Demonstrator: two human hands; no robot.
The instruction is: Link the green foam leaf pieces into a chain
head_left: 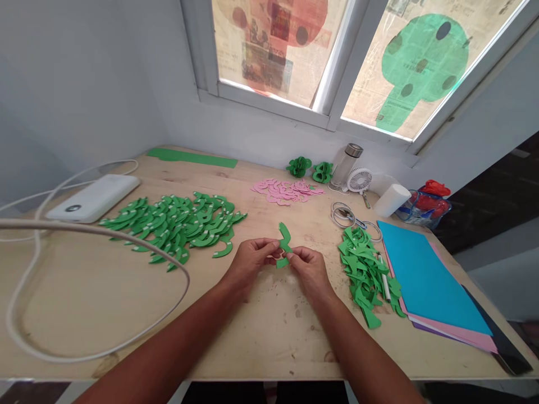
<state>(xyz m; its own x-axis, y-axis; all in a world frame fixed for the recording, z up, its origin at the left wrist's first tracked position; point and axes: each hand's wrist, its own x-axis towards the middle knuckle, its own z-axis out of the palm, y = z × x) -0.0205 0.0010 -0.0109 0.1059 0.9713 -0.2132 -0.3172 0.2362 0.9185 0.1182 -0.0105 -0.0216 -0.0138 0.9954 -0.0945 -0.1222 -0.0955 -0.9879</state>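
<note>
- Head view: from where I stand, both hands meet over the middle of the table, busy with one curved green piece [285,231], its upper end standing above the fingers and its lower end showing beneath them.
- Left hand [251,259]: thumb and fingers pinched narrow on that piece, from its left side.
- Right hand [310,268]: pinched just as narrow on the same piece, lower down, from the right.
- What looks done: the left green pile [181,221], a broad spread of curved pieces, many with small pale patches. I'd take these for the finished share, and a large one.
- What looks left: the right green pile [362,261], a jumble beside the white pen [384,283] and the blue sheet [433,275]. I see few pale patches there, so I'd judge it unhandled, though it could be offcuts; I can't tell.
- The piece between the hands seems midway: cut to shape already, yet whether it bears a pale patch is hidden by the fingers.
- Farther back, the pink pieces [288,191] lie loose and apart from the hands. Behind them sit two ruffled green shapes, one at the left [298,166], one at the right [322,172], looking fully made up.
</note>
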